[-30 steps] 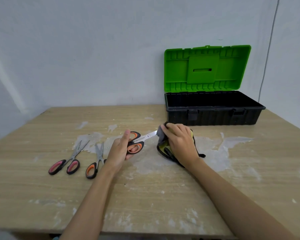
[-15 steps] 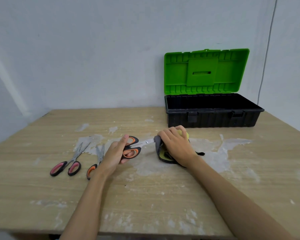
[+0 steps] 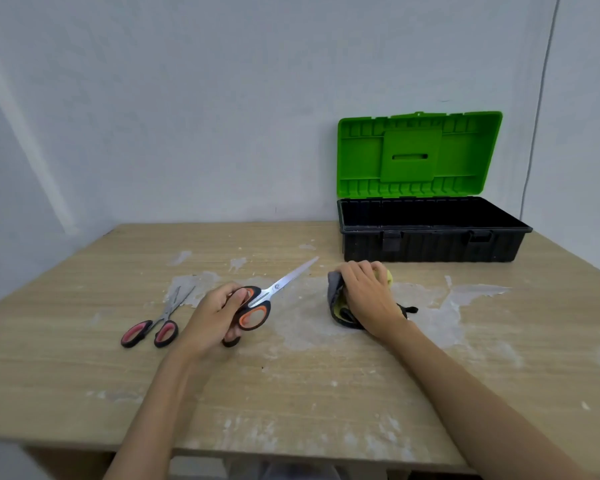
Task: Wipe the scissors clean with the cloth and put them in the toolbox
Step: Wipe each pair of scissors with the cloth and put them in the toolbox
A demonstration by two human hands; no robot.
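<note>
Nearest the person, the left hand (image 3: pixel 212 317) curls its fingers and thumb around the black-and-orange handles of a pair of scissors (image 3: pixel 267 296), holding them just above the table (image 3: pixel 291 393) with the bare blades shut and pointing away and to the right, toward the other hand. A gap separates the blade tip from the cloth (image 3: pixel 338 299), so no wiping is under way at this instant. The right hand (image 3: pixel 366 297) lies on top of the bunched grey-and-yellow cloth with its fingers bent over it, pressing it to the tabletop. Just under the left hand a second dark handle (image 3: pixel 231 341) pokes out, apparently another pair waiting; further left of that hand lie pink-handled scissors (image 3: pixel 153 327), untouched. Beyond the right hand, well apart from it, the toolbox (image 3: pixel 430 240) stands with its green lid (image 3: pixel 418 155) raised, and what shows of its black interior holds nothing. Judging from this, no pair has been stowed: the held one looks about ready to go in, and the others still need wiping and putting away.
</note>
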